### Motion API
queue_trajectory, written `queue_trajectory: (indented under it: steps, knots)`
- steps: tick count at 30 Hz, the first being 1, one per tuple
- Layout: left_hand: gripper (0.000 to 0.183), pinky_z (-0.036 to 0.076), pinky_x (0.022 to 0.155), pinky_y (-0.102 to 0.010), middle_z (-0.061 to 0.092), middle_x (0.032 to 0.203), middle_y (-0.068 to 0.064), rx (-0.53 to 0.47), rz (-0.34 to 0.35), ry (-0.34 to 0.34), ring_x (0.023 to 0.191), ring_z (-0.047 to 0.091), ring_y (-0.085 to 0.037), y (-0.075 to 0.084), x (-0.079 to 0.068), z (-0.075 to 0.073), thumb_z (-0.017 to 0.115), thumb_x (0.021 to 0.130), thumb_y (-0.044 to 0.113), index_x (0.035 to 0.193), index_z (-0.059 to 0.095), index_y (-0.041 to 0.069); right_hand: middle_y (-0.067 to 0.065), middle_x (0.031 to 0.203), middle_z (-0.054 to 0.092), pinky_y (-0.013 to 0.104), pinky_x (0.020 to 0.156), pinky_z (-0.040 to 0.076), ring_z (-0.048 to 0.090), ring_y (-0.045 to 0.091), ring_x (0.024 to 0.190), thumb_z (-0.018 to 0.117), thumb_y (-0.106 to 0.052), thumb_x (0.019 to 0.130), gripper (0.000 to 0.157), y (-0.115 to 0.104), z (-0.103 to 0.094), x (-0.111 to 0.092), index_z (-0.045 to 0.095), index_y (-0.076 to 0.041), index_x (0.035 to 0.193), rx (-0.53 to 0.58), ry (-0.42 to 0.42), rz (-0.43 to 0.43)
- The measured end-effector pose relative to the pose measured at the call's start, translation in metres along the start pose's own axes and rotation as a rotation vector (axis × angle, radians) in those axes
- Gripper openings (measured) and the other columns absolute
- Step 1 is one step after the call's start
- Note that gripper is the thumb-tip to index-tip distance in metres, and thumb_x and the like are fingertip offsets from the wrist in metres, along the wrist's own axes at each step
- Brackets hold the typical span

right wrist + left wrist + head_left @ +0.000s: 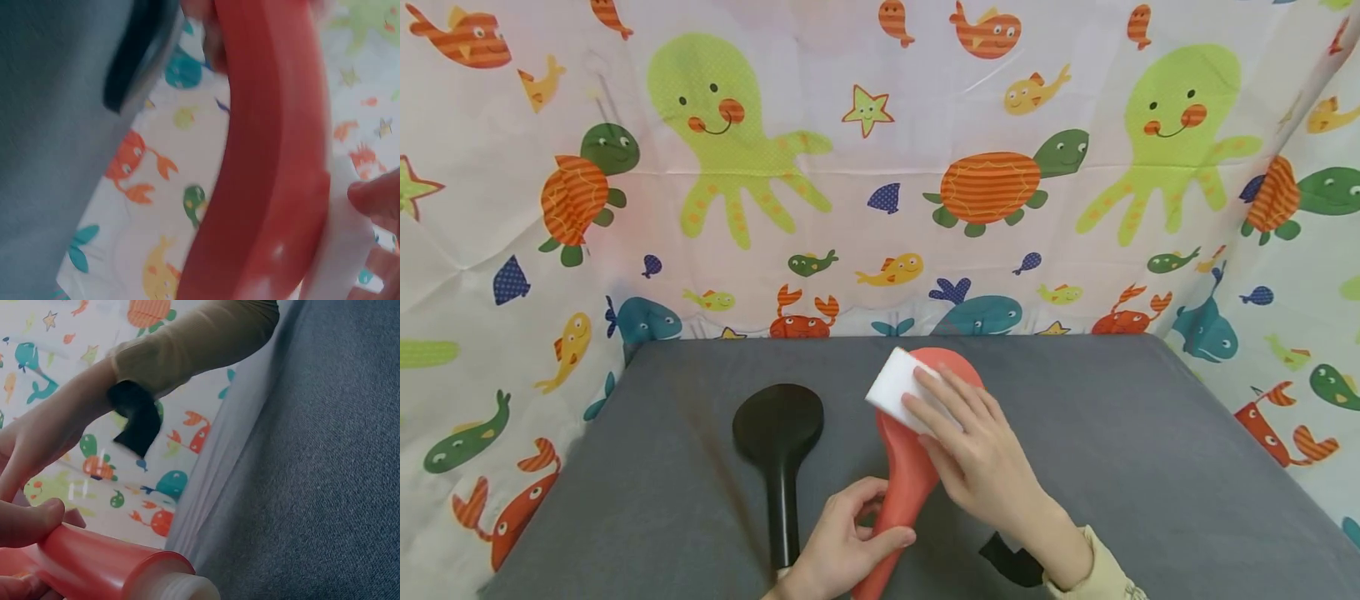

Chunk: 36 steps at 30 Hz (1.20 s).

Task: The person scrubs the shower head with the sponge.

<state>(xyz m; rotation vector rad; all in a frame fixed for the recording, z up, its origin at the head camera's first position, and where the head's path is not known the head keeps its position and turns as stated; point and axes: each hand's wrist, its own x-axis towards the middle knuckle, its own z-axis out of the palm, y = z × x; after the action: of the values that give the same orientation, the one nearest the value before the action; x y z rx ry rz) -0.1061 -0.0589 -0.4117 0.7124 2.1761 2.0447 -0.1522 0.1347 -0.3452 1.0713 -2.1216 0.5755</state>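
Observation:
My left hand (pixel 850 542) grips the handle of a red shower head (pixel 910 483), thumb lying across it. In the left wrist view the handle (pixel 94 556) ends in a white threaded fitting (pixel 194 589). A white sponge block (pixel 895 387) lies against the round head, held there by my right hand (pixel 981 458) with its fingers spread over the block. From the right wrist the sponge (pixel 344 237) shows against the side of the red head (pixel 275 206), fingertips on its outer face. The sponge and right fingers hide part of the head.
A black shower head (pixel 778 425) lies on the grey cloth-covered table (pixel 647 467), left of the red one. A black strap (pixel 1011 562) hangs by the right wrist. Behind the table stands a curtain (pixel 865 192) printed with sea animals, which also runs along both sides.

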Motion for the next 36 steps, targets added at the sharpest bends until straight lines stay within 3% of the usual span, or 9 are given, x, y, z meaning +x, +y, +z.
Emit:
queue_trajectory:
  steps: [4,6,10,14,18,24,30,33,36]
  knots:
    - [0.029,0.055,0.062,-0.026,0.06,0.096,-0.016,-0.014,0.022,-0.005,0.078,0.062,-0.01,0.003,-0.001,0.001,0.071,0.082,0.012,0.106,0.059,0.0,0.012,0.141,0.042,0.053,0.097,0.034,0.034,0.034,0.13,0.038,-0.037,0.098,0.046,0.008,-0.006,0.004,0.053,-0.009,0.13,0.003,0.056,0.114]
    - [0.028,0.055,0.062,-0.026,0.06,0.095,-0.017,-0.014,0.036,-0.004,0.076,0.062,-0.011,0.004,-0.001,0.001,0.071,0.082,0.011,0.106,0.059,0.0,0.012,0.14,0.042,0.054,0.097,0.033,0.034,0.035,0.13,0.038,-0.036,0.098,0.046,0.008,-0.006,0.003,0.053,-0.008,0.131,0.003,0.073,0.108]
    - [0.028,0.055,0.06,-0.028,0.06,0.096,-0.018,-0.02,0.052,0.006,0.079,0.064,-0.013,0.003,0.0,0.0,0.071,0.082,0.009,0.106,0.059,-0.001,0.015,0.137,0.045,0.051,0.098,0.032,0.037,0.038,0.127,0.04,-0.029,0.098,0.041,0.0,-0.002,-0.002,0.055,-0.006,0.128,0.025,0.057,-0.033]
    - [0.031,0.055,0.059,-0.029,0.06,0.101,-0.019,-0.042,0.001,0.043,0.085,0.064,-0.014,0.003,0.001,-0.001,0.07,0.082,0.008,0.11,0.058,-0.001,0.015,0.134,0.048,0.05,0.097,0.032,0.04,0.038,0.124,0.039,-0.022,0.096,0.037,-0.008,0.003,-0.007,0.058,-0.006,0.124,0.07,0.003,-0.198]
    - [0.033,0.055,0.06,-0.029,0.06,0.103,-0.019,-0.037,-0.014,0.07,0.087,0.062,-0.015,0.002,0.001,0.0,0.07,0.082,0.006,0.111,0.057,-0.001,0.014,0.132,0.05,0.05,0.094,0.034,0.042,0.036,0.122,0.038,-0.022,0.094,0.037,-0.008,0.007,-0.008,0.06,-0.008,0.12,0.093,-0.007,-0.254]
    - [0.028,0.055,0.056,-0.026,0.058,0.094,-0.013,0.079,0.147,0.066,0.083,0.061,-0.016,-0.002,-0.001,0.002,0.071,0.082,0.01,0.105,0.058,0.003,0.016,0.136,0.046,0.05,0.095,0.036,0.039,0.037,0.125,0.043,-0.026,0.096,0.039,0.004,0.005,0.003,0.056,-0.006,0.126,0.057,0.073,-0.101]
    - [0.028,0.053,0.054,-0.021,0.057,0.092,-0.004,0.179,0.198,0.091,0.078,0.055,-0.011,-0.002,-0.001,0.003,0.073,0.081,0.017,0.105,0.059,0.01,0.014,0.139,0.042,0.056,0.092,0.039,0.037,0.037,0.127,0.041,-0.034,0.097,0.044,0.015,-0.004,0.007,0.053,-0.006,0.129,0.017,0.158,0.089]
    - [0.028,0.053,0.053,-0.021,0.057,0.092,-0.003,0.196,0.223,0.104,0.077,0.055,-0.011,-0.002,-0.002,0.002,0.073,0.081,0.016,0.104,0.059,0.011,0.018,0.136,0.045,0.053,0.096,0.037,0.039,0.039,0.125,0.044,-0.03,0.096,0.041,0.011,-0.004,0.004,0.055,-0.004,0.126,0.029,0.19,0.023]
    - [0.029,0.053,0.053,-0.022,0.057,0.092,-0.003,0.187,0.221,0.116,0.079,0.057,-0.012,-0.002,-0.002,0.002,0.074,0.08,0.016,0.104,0.059,0.011,0.021,0.13,0.049,0.047,0.1,0.033,0.042,0.042,0.121,0.045,-0.023,0.096,0.036,0.002,0.0,0.0,0.059,-0.001,0.12,0.045,0.187,-0.138]
